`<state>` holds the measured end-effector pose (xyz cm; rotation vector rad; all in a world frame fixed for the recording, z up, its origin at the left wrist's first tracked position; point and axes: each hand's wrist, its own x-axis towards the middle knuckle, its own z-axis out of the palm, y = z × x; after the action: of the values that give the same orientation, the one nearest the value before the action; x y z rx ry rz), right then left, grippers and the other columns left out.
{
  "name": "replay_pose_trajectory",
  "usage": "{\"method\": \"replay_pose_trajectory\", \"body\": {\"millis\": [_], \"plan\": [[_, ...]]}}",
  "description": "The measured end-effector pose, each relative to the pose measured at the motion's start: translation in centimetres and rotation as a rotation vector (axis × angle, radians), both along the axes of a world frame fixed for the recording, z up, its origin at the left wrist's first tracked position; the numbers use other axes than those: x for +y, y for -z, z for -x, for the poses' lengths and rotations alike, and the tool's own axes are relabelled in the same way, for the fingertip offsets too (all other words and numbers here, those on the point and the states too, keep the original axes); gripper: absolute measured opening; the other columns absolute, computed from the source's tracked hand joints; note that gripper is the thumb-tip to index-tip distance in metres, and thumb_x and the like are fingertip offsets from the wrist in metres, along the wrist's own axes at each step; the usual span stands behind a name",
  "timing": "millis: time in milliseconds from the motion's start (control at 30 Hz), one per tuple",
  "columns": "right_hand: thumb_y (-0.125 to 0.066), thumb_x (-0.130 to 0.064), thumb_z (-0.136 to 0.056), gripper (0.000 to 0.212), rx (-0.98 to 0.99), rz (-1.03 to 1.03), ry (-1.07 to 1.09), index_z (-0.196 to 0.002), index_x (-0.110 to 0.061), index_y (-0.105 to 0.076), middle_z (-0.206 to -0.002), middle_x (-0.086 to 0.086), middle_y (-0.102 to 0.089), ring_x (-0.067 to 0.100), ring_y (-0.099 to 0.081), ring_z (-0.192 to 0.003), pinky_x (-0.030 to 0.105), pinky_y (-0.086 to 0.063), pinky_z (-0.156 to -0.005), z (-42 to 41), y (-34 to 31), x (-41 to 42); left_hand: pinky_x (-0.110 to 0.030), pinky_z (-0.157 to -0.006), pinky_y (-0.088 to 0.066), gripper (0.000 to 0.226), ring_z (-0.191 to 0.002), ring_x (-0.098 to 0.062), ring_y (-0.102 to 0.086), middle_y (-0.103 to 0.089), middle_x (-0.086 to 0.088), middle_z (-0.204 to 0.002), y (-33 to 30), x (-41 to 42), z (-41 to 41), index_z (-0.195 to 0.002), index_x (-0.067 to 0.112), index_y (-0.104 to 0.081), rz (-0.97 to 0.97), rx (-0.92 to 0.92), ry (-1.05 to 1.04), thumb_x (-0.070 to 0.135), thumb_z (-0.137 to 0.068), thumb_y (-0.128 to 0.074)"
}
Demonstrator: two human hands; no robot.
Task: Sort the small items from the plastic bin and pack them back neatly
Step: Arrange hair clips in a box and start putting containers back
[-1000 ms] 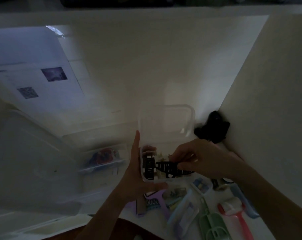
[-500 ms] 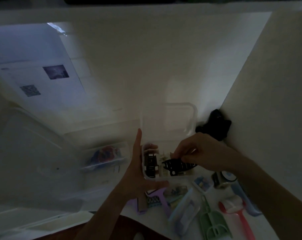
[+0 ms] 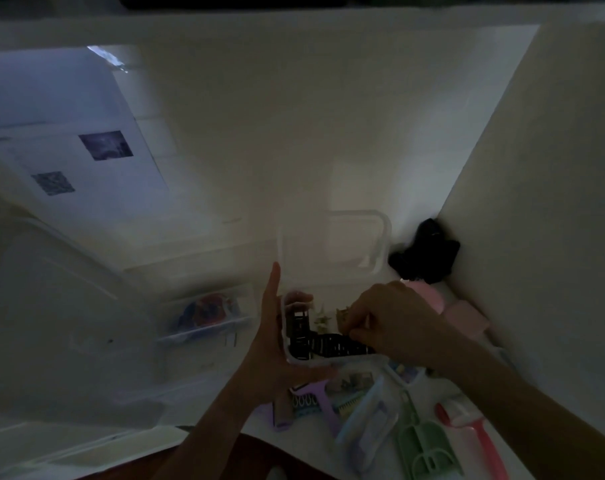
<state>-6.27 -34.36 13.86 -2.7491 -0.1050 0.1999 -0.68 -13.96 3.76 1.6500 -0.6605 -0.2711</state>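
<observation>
The room is dim. A green scoop (image 3: 421, 441), a purple comb (image 3: 320, 403) and a black lump (image 3: 424, 252) in the corner lie around the clear box (image 3: 294, 360). The left hand (image 3: 273, 355) cups the box with straight fingers; the right hand (image 3: 391, 323) pinches a black clip (image 3: 335, 346) inside it, hiding the box's right part.

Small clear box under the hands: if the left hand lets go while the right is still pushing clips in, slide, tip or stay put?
Probably slides: the small clear box looks thin-walled and light, holding only a few clips like the black hair clip. The left hand bracing its side suggests that. Tipping seems unlikely; it sits low. The right hand pinches the clip.
</observation>
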Motion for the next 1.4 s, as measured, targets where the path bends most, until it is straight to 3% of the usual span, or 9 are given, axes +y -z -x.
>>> {"method": "replay_pose_trajectory", "body": {"millis": [133, 267, 367, 467, 633, 800, 1033, 1200, 1400], "plan": [[-0.071, -0.035, -0.081, 0.004, -0.124, -0.059, 0.088, -0.083, -0.036, -0.074, -0.084, -0.016, -0.068, 0.0, -0.061, -0.072, 0.017, -0.046, -0.068, 0.7, -0.8, -0.5, -0.038, -0.106, -0.047, 0.152, -0.125, -0.024, -0.053, -0.049, -0.007, -0.136, -0.4, 0.0, 0.0, -0.156, 0.026, 0.011, 0.01, -0.02, 0.017, -0.017, -0.05, -0.09], [-0.064, -0.041, -0.09, 0.014, -0.46, -0.478, 0.605, -0.103, -0.035, -0.065, -0.098, -0.013, -0.066, 0.001, -0.062, -0.084, 0.013, -0.046, -0.071, 1.2, -1.2, -3.1, -0.033, -0.105, -0.046, 0.147, -0.128, -0.026, -0.051, -0.048, -0.008, -0.136, -0.8, 0.3, 0.0, -0.156, 0.027, 0.008, 0.022, -0.018, 0.02, -0.01, -0.054, -0.092], [-0.059, -0.059, -0.088, 0.045, -0.075, -1.035, 0.746, -0.129, -0.041, -0.054, -0.132, -0.006, -0.057, 0.015, -0.058, -0.113, 0.038, -0.051, -0.087, 0.1, 0.2, -4.1, -0.034, -0.106, -0.045, 0.144, -0.13, -0.026, -0.05, -0.049, -0.007, -0.136, -0.5, 0.5, -0.3, -0.154, 0.025, 0.005, 0.003, -0.028, 0.031, -0.01, -0.054, -0.091], [-0.063, -0.073, -0.071, 0.062, 0.195, -1.468, 0.672, -0.121, -0.037, -0.065, -0.126, -0.004, -0.065, 0.022, -0.065, -0.113, 0.041, -0.055, -0.079, 0.2, 1.6, -4.3, -0.038, -0.108, -0.045, 0.131, -0.132, -0.026, -0.049, -0.051, -0.004, -0.136, -0.4, 0.5, -0.4, -0.149, 0.021, -0.001, -0.009, 0.01, 0.027, -0.009, -0.058, -0.09], [-0.072, -0.053, -0.077, 0.046, 0.121, -1.243, 0.331, -0.105, -0.018, -0.062, -0.098, -0.002, -0.06, 0.013, -0.055, -0.086, 0.03, -0.043, -0.071, 1.7, 3.0, -3.8, -0.019, -0.089, -0.054, 0.11, -0.115, 0.003, -0.06, -0.057, 0.018, -0.125, -0.7, 0.6, -0.8, -0.135, 0.02, -0.017, -0.028, 0.073, -0.001, -0.011, -0.057, -0.089], [-0.079, -0.015, -0.081, 0.039, 0.028, -1.106, 0.155, -0.113, -0.008, -0.057, -0.1, -0.005, -0.061, 0.009, -0.059, -0.083, 0.022, -0.048, -0.065, 2.0, 4.0, -2.8, -0.036, -0.1, -0.052, 0.11, -0.132, -0.016, -0.05, -0.044, 0.001, -0.143, -1.1, 0.8, -1.4, -0.14, 0.017, -0.026, -0.083, -0.018, -0.024, 0.003, -0.055, -0.094], [-0.088, -0.016, -0.069, 0.059, -0.068, -1.025, 0.159, -0.12, -0.013, -0.06, -0.124, -0.003, -0.062, 0.019, -0.06, -0.116, 0.033, -0.055, -0.084, 1.8, 5.7, -3.2, -0.028, -0.098, -0.05, 0.09, -0.134, -0.012, -0.044, -0.038, 0.007, -0.143, -2.9, 2.1, -2.5, -0.138, 0.014, -0.035, -0.15, -0.075, 0.134, 0.009, -0.067, -0.09], [-0.091, -0.011, -0.064, 0.067, -0.083, -0.988, 0.126, -0.122, -0.011, -0.058, -0.126, -0.005, -0.061, 0.019, -0.062, -0.115, 0.042, -0.06, -0.081, 1.3, 5.2, -2.9, -0.05, -0.103, -0.048, 0.081, -0.133, -0.019, -0.046, -0.042, 0.002, -0.141, -2.9, 2.4, -2.8, -0.134, 0.013, -0.042, -0.142, -0.046, 0.08, 0.01, -0.069, -0.09], [-0.088, -0.016, -0.067, 0.062, -0.127, -0.96, 0.134, -0.121, -0.015, -0.059, -0.131, -0.008, -0.058, 0.012, -0.06, -0.118, 0.036, -0.06, -0.079, 0.6, 5.3, -2.1, -0.044, -0.098, -0.054, 0.081, -0.129, -0.013, -0.05, -0.044, 0.006, -0.14, -3.4, 2.7, -2.4, -0.134, 0.012, -0.045, -0.076, 0.001, 0.037, 0.006, -0.067, -0.089]]}}
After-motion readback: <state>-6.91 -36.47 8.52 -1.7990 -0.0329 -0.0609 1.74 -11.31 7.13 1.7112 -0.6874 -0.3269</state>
